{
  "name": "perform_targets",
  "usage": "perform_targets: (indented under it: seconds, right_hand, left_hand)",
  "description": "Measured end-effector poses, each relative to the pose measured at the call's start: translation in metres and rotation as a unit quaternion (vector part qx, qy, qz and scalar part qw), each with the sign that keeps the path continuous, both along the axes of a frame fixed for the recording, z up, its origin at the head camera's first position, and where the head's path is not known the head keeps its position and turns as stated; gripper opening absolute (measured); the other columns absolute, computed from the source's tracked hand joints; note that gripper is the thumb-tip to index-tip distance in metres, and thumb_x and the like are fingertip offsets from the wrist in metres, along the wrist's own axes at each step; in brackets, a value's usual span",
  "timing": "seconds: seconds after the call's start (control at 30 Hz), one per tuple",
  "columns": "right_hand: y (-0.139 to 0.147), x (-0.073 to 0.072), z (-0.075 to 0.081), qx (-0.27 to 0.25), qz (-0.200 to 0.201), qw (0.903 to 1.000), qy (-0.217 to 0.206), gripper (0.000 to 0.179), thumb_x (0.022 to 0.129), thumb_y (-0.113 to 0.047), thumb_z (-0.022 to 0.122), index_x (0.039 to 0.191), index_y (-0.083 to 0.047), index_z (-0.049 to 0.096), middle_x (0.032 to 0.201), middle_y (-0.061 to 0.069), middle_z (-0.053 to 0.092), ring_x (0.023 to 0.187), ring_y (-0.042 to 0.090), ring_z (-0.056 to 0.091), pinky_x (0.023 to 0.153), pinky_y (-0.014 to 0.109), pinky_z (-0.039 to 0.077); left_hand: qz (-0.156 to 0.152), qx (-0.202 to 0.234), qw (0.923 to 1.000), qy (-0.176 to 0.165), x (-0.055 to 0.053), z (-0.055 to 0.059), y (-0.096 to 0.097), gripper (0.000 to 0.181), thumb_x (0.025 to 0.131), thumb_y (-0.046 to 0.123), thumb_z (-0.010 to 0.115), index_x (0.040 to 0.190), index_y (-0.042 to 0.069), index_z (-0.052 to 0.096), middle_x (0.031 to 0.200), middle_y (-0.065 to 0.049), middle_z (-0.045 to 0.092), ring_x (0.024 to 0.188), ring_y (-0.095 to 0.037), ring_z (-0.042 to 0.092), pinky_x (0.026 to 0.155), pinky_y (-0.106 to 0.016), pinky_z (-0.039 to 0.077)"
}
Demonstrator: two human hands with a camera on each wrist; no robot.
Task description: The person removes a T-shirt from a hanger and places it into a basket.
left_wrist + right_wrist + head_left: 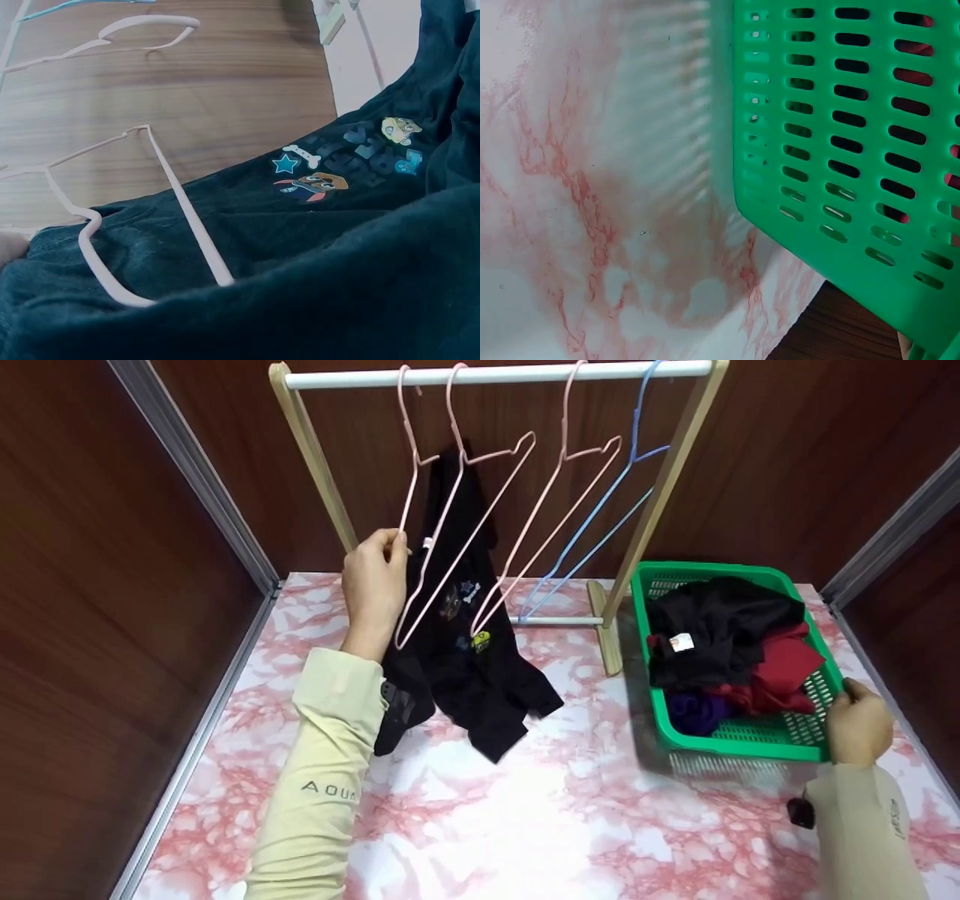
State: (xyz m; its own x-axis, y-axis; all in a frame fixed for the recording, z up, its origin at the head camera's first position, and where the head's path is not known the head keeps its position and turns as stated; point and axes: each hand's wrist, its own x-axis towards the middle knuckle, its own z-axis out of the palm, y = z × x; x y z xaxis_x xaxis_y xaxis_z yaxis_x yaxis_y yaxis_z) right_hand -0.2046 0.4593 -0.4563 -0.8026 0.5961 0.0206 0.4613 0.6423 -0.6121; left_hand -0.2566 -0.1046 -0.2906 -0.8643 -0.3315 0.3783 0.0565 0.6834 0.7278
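My left hand (375, 585) is at the left side of the rack and pinches the edge of a black shirt (480, 682) beside the leftmost pink hanger (409, 499). The shirt hangs down to the tabletop, and small cartoon prints (315, 184) show on its front. In the left wrist view, dark cloth covers most of the hand. At the right, my right hand (859, 724) grips the front right corner of a green basket (739, 748). In it lie a black garment (720, 615), a red one (787, 664) and a purple one (697, 712).
A rack with a white bar (510, 375) and wooden posts (667, 487) stands at the back. Two more pink hangers (491, 510) (551, 495) and a blue hanger (592, 521) hang from it. Brown panels (112, 607) enclose the marbled table (525, 825).
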Motion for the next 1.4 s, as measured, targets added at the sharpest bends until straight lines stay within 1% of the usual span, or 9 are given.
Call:
perform_targets:
  seconds: [0.1, 0.17, 0.33, 0.57, 0.7, 0.93, 1.2, 1.3, 1.4]
  right_hand:
    - [0.001, 0.000, 0.000, 0.000, 0.001, 1.0000, -0.002, 0.046, 0.098, -0.011, 0.030, 0.141, 0.000, 0.040, 0.142, 0.027, 0.041, 0.131, 0.048, 0.039, 0.105, 0.057, 0.034]
    - [0.002, 0.000, -0.001, 0.000, 0.002, 1.0000, -0.001, 0.046, 0.098, -0.011, 0.031, 0.141, 0.000, 0.040, 0.142, 0.027, 0.041, 0.131, 0.048, 0.039, 0.104, 0.057, 0.034]
    - [0.002, 0.002, 0.001, -0.004, 0.004, 1.0000, -0.002, 0.046, 0.098, -0.012, 0.030, 0.142, 0.000, 0.039, 0.142, 0.028, 0.040, 0.132, 0.048, 0.037, 0.106, 0.057, 0.032]
    - [0.000, 0.002, 0.002, -0.003, 0.000, 1.0000, 0.003, 0.046, 0.098, -0.012, 0.030, 0.141, 0.000, 0.041, 0.142, 0.027, 0.042, 0.132, 0.047, 0.039, 0.106, 0.056, 0.033]
    - [0.001, 0.001, 0.002, -0.004, -0.005, 1.0000, -0.002, 0.046, 0.098, -0.012, 0.031, 0.141, 0.000, 0.041, 0.142, 0.026, 0.042, 0.131, 0.047, 0.039, 0.105, 0.056, 0.034]
    - [0.001, 0.001, 0.003, 0.001, -0.001, 1.0000, -0.003, 0.046, 0.098, -0.012, 0.030, 0.141, 0.000, 0.040, 0.142, 0.026, 0.042, 0.131, 0.047, 0.040, 0.105, 0.056, 0.034]
    - [0.001, 0.003, 0.003, 0.000, 0.001, 1.0000, -0.002, 0.045, 0.099, -0.011, 0.030, 0.141, 0.002, 0.040, 0.142, 0.028, 0.041, 0.131, 0.048, 0.039, 0.105, 0.057, 0.033]
    - [0.000, 0.004, 0.003, 0.001, 0.003, 1.0000, -0.002, 0.045, 0.099, -0.011, 0.030, 0.141, 0.002, 0.040, 0.142, 0.029, 0.041, 0.130, 0.048, 0.039, 0.105, 0.057, 0.033]
    - [-0.001, 0.004, 0.004, 0.004, 0.006, 1.0000, 0.000, 0.045, 0.098, -0.011, 0.030, 0.141, 0.003, 0.039, 0.141, 0.029, 0.041, 0.130, 0.049, 0.039, 0.104, 0.058, 0.033]
  left_hand:
    - [0.004, 0.003, 1.0000, 0.007, 0.000, -0.001, 0.000, 0.027, 0.098, 0.026, 0.053, 0.109, 0.010, 0.071, 0.100, -0.007, 0.073, 0.096, -0.028, 0.067, 0.083, -0.043, 0.049]
    - [0.008, 0.004, 0.9998, 0.015, 0.000, -0.002, 0.001, 0.027, 0.098, 0.026, 0.052, 0.108, 0.010, 0.071, 0.101, -0.007, 0.073, 0.100, -0.028, 0.066, 0.084, -0.043, 0.049]
    - [0.011, 0.010, 0.9986, 0.051, 0.001, -0.007, 0.001, 0.027, 0.099, 0.025, 0.051, 0.108, 0.008, 0.070, 0.099, -0.009, 0.072, 0.104, -0.028, 0.065, 0.086, -0.043, 0.048]
    - [0.011, 0.015, 0.9945, 0.103, 0.003, -0.007, 0.003, 0.028, 0.099, 0.025, 0.051, 0.106, 0.006, 0.070, 0.094, -0.009, 0.071, 0.097, -0.027, 0.066, 0.083, -0.041, 0.048]
    - [0.004, 0.025, 0.9919, 0.124, 0.004, -0.007, 0.005, 0.028, 0.100, 0.025, 0.049, 0.102, 0.004, 0.068, 0.093, -0.009, 0.069, 0.096, -0.027, 0.064, 0.082, -0.040, 0.048]
    - [0.004, 0.063, 0.9891, 0.133, 0.003, -0.014, 0.004, 0.026, 0.101, 0.021, 0.048, 0.101, 0.001, 0.064, 0.092, -0.012, 0.067, 0.093, -0.027, 0.062, 0.084, -0.038, 0.046]
    - [0.006, 0.087, 0.9877, 0.130, 0.003, -0.027, 0.002, 0.025, 0.100, 0.019, 0.048, 0.105, 0.001, 0.065, 0.091, -0.014, 0.068, 0.087, -0.025, 0.063, 0.078, -0.036, 0.047]
    - [0.006, 0.092, 0.9866, 0.135, 0.003, -0.033, 0.002, 0.023, 0.099, 0.018, 0.049, 0.104, 0.001, 0.064, 0.092, -0.014, 0.068, 0.086, -0.024, 0.063, 0.077, -0.035, 0.047]
    - [0.005, 0.097, 0.9854, 0.140, 0.004, -0.040, 0.000, 0.021, 0.098, 0.016, 0.049, 0.102, 0.001, 0.064, 0.087, -0.013, 0.067, 0.080, -0.024, 0.062, 0.071, -0.033, 0.045]
